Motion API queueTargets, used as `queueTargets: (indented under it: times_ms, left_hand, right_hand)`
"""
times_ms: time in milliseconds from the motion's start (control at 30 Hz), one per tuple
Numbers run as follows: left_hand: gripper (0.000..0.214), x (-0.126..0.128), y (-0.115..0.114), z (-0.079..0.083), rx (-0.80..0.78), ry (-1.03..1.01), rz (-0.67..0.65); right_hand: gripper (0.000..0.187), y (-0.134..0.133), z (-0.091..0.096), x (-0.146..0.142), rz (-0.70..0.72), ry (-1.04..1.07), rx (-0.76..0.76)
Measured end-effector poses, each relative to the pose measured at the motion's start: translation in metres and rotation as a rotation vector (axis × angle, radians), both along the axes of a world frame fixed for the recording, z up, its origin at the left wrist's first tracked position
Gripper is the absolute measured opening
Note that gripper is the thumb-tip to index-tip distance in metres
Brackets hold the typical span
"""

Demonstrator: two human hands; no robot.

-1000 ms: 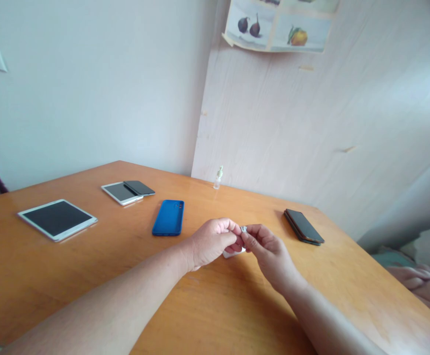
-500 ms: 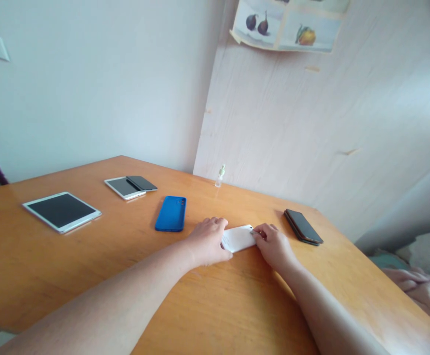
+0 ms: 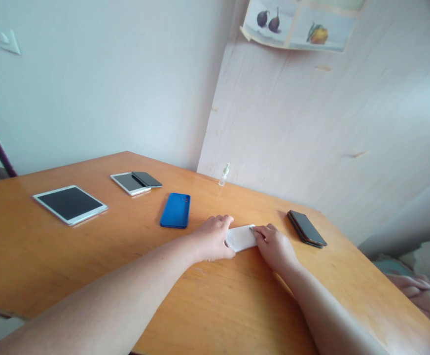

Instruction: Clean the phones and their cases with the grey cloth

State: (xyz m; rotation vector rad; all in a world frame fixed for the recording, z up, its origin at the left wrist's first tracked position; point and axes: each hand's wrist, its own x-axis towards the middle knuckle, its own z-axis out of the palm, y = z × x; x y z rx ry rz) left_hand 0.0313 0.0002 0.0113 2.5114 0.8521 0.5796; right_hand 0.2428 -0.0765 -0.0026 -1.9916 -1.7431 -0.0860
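A white smartphone (image 3: 241, 237) lies on the wooden table, its back apparently facing up. Around its left end is my left hand (image 3: 215, 237), with the thumb on the near edge and the fingers on the far edge. My right hand (image 3: 274, 245) is closed, its fingertips pinched together at the phone's right end, beside the camera corner. A small greyish bit shows at those fingertips, too small to make out. Left of my left hand rests a blue phone case (image 3: 175, 210).
On the left lie a white-framed tablet (image 3: 70, 203) and a smaller white tablet (image 3: 128, 181) with a dark phone (image 3: 147, 179) partly on it. A small clear bottle (image 3: 223, 176) stands by the wall. Stacked dark phones or cases (image 3: 306, 229) lie at right on the table (image 3: 207, 305).
The whole view has shifted slightly, so things sit a little farther right. Both hands stay at the white smartphone, and the right fingertips have moved only slightly at its camera corner.
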Motion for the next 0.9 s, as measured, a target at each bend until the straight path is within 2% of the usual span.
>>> queueTargets:
  times_ms: [133, 167, 233, 367, 433, 500, 600, 667, 733, 833, 900]
  left_hand:
    - [0.077, 0.001, 0.001, -0.003, 0.053, 0.026, 0.013]
    - [0.076, 0.001, 0.001, -0.002, 0.06, 0.034, 0.02]
    - [0.078, 0.001, 0.0, -0.001, 0.063, 0.053, 0.02]
    - [0.085, 0.003, 0.0, 0.0, 0.053, 0.07, 0.001]
    - [0.086, 0.004, 0.0, -0.003, 0.056, 0.07, 0.0]
    - [0.088, 0.006, 0.0, -0.005, 0.058, 0.066, -0.001]
    - [0.088, 0.007, 0.0, -0.006, 0.046, 0.053, 0.002]
    - [0.087, 0.007, 0.0, -0.005, 0.039, 0.046, 0.004]
    - [0.086, 0.006, -0.001, -0.004, 0.041, 0.051, 0.001]
    - [0.086, 0.006, -0.001, -0.004, 0.057, 0.07, -0.004]
    - [0.085, 0.007, 0.0, -0.004, 0.063, 0.071, -0.004]
  right_hand:
    - [0.032, -0.01, 0.006, -0.042, 0.281, 0.006, -0.079]
    - [0.034, -0.011, 0.007, -0.048, 0.314, -0.006, -0.106]
    - [0.036, -0.01, 0.008, -0.046, 0.249, -0.053, -0.149]
    - [0.041, 0.003, 0.008, -0.009, -0.138, -0.132, -0.222]
    - [0.044, 0.005, 0.009, 0.001, -0.222, -0.139, -0.256]
    - [0.044, 0.002, 0.01, -0.006, -0.177, -0.144, -0.278]
    - [0.044, -0.008, 0.015, -0.035, 0.028, -0.179, -0.304]
    - [0.044, -0.011, 0.018, -0.048, 0.11, -0.217, -0.316]
    - [0.045, -0.008, 0.02, -0.043, 0.054, -0.245, -0.338]
    - [0.048, 0.002, 0.018, -0.013, -0.145, -0.208, -0.377]
    - [0.049, 0.006, 0.015, 0.004, -0.194, -0.152, -0.384]
